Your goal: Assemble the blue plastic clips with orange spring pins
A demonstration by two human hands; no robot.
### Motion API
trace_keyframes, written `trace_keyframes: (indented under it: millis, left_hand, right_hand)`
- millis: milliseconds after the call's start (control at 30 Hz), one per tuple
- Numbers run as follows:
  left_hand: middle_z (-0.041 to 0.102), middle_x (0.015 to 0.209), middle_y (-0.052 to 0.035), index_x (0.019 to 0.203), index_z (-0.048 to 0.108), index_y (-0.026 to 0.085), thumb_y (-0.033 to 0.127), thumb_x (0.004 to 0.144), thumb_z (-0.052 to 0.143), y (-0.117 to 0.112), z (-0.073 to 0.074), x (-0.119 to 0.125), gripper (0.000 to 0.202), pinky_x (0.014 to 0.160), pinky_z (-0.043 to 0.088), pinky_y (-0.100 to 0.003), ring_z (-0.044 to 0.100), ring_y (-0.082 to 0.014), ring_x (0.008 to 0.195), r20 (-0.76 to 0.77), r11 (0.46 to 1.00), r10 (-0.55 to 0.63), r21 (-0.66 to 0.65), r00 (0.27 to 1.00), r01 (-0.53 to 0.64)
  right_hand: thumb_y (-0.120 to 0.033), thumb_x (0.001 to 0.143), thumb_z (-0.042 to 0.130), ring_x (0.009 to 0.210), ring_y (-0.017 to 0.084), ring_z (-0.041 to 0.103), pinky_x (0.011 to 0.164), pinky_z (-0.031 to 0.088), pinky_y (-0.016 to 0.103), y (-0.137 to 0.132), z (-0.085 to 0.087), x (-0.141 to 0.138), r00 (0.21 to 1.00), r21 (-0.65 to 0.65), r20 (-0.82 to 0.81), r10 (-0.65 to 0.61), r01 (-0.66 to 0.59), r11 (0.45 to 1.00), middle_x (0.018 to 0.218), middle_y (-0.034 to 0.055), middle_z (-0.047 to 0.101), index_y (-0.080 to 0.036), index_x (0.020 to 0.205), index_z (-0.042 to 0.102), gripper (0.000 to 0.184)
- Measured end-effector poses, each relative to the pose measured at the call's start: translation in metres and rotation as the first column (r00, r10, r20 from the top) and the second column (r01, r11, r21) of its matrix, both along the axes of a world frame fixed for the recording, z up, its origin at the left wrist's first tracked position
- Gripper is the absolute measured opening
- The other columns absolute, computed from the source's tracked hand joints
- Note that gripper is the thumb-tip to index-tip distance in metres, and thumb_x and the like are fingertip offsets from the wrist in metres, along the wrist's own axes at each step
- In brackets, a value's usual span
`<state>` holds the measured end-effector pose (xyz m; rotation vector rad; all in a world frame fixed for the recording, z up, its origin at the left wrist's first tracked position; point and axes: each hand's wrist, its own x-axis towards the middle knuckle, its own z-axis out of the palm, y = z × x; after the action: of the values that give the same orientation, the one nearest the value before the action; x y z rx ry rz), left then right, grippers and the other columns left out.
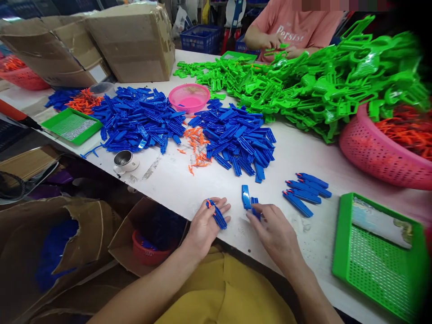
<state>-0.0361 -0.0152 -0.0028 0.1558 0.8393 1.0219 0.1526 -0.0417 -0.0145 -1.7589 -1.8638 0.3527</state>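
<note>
My left hand [205, 225] rests palm up at the near edge of the white table [324, 153], closed on a blue plastic piece [218, 215] with a small orange part at its tip. My right hand [272, 227] lies beside it, fingertips pinching a second blue piece [254, 204]. A third blue piece [246, 196] lies on the table just left of those fingertips. A short row of finished blue pieces [305, 188] sits to the right. A big heap of blue pieces [236, 139] and scattered orange parts [196, 148] lie farther out.
A green tray [378, 256] sits at the right, a pink basket [374, 153] with orange parts behind it. Green plastic parts [320, 81] pile up at the back right, where another person [286, 31] works. Cardboard boxes [128, 40], a pink bowl [189, 96], a second blue heap [138, 117].
</note>
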Motion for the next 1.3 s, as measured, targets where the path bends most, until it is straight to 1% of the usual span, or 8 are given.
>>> trace_keyframes:
  millis: [233, 367, 467, 633, 767, 967, 1133, 1300]
  left_hand:
    - [0.066, 0.126, -0.0152, 0.101, 0.059, 0.018, 0.021, 0.084, 0.063, -0.011, -0.001, -0.002, 0.018, 0.093, 0.048, -0.040, 0.062, -0.0277, 0.118, 0.043, 0.998, -0.022, -0.056, 0.999, 0.024]
    - [0.067, 0.123, -0.0149, 0.103, 0.059, 0.018, 0.020, 0.085, 0.061, -0.014, 0.002, 0.007, 0.018, 0.093, 0.048, -0.040, 0.064, -0.0265, 0.114, 0.052, 0.996, -0.046, -0.076, 0.998, 0.050]
    - [0.068, 0.122, -0.0149, 0.102, 0.060, 0.018, 0.019, 0.085, 0.061, -0.014, 0.004, 0.011, 0.018, 0.095, 0.048, -0.041, 0.064, -0.0272, 0.116, 0.053, 0.995, -0.067, -0.068, 0.996, 0.070]
    - [0.068, 0.120, -0.0143, 0.101, 0.062, 0.018, 0.017, 0.084, 0.062, -0.015, 0.009, 0.016, 0.017, 0.101, 0.046, -0.046, 0.062, -0.0289, 0.119, 0.052, 0.994, -0.085, -0.065, 0.995, 0.088]
    - [0.068, 0.121, -0.0150, 0.102, 0.062, 0.017, 0.019, 0.086, 0.062, -0.018, 0.008, 0.017, 0.016, 0.098, 0.048, -0.043, 0.063, -0.0284, 0.117, 0.068, 0.992, -0.088, -0.081, 0.994, 0.094]
    - [0.068, 0.123, -0.0155, 0.103, 0.062, 0.016, 0.026, 0.091, 0.059, -0.024, 0.003, 0.017, 0.016, 0.099, 0.048, -0.041, 0.064, -0.0270, 0.116, 0.069, 0.990, -0.084, -0.111, 0.994, 0.092]
    - [0.068, 0.123, -0.0161, 0.101, 0.063, 0.016, 0.029, 0.095, 0.053, -0.025, 0.005, 0.022, 0.018, 0.097, 0.049, -0.042, 0.064, -0.0277, 0.117, 0.061, 0.984, -0.109, -0.132, 0.992, 0.116]
    - [0.069, 0.121, -0.0159, 0.100, 0.064, 0.015, 0.033, 0.097, 0.050, -0.027, 0.008, 0.025, 0.023, 0.098, 0.048, -0.044, 0.064, -0.0282, 0.115, 0.061, 0.983, -0.118, -0.135, 0.991, 0.125]
  right_hand:
    - [-0.033, 0.095, 0.043, 0.099, 0.026, 0.065, 0.078, 0.051, 0.037, -0.017, -0.014, 0.035, 0.979, -0.062, 0.168, -0.113, 0.125, 0.990, 0.108, 0.0114, 0.068, -0.020, 0.121, 0.058, 0.033]
    - [-0.042, 0.094, 0.048, 0.074, 0.020, 0.069, 0.067, 0.050, 0.031, -0.023, -0.009, 0.042, 0.976, -0.178, 0.010, -0.218, 0.216, 0.960, 0.091, 0.0049, 0.074, -0.023, 0.110, 0.062, 0.028]
    - [-0.045, 0.095, 0.045, 0.056, 0.019, 0.063, 0.054, 0.040, 0.030, -0.026, -0.003, 0.047, 0.958, -0.175, 0.135, -0.252, 0.274, 0.946, 0.072, 0.0018, 0.071, -0.023, 0.100, 0.061, 0.027]
    - [-0.040, 0.099, 0.039, 0.052, 0.019, 0.060, 0.049, 0.027, 0.031, -0.032, 0.004, 0.064, 0.883, -0.156, 0.457, -0.106, 0.196, 0.968, 0.072, 0.0036, 0.069, -0.023, 0.079, 0.056, 0.031]
    - [-0.036, 0.100, 0.038, 0.067, 0.022, 0.065, 0.052, 0.034, 0.032, -0.042, 0.011, 0.074, 0.875, -0.135, 0.482, -0.038, 0.117, 0.984, 0.087, 0.0057, 0.069, -0.023, 0.092, 0.059, 0.025]
    - [-0.044, 0.100, 0.043, 0.093, 0.025, 0.061, 0.076, 0.049, 0.036, -0.061, 0.008, 0.060, 0.932, -0.107, 0.352, 0.083, -0.048, 0.993, 0.096, 0.0091, 0.065, -0.021, 0.105, 0.059, 0.028]
    - [-0.035, 0.097, 0.046, 0.089, 0.025, 0.062, 0.072, 0.051, 0.037, -0.050, 0.001, 0.040, 0.961, -0.126, 0.271, 0.061, -0.028, 0.992, 0.093, 0.0087, 0.063, -0.020, 0.103, 0.059, 0.021]
    - [-0.041, 0.089, 0.060, 0.084, 0.019, 0.065, 0.078, 0.055, 0.036, -0.028, 0.006, 0.036, 0.960, -0.092, -0.223, -0.167, 0.150, 0.984, 0.095, 0.0045, 0.066, -0.021, 0.109, 0.053, 0.029]
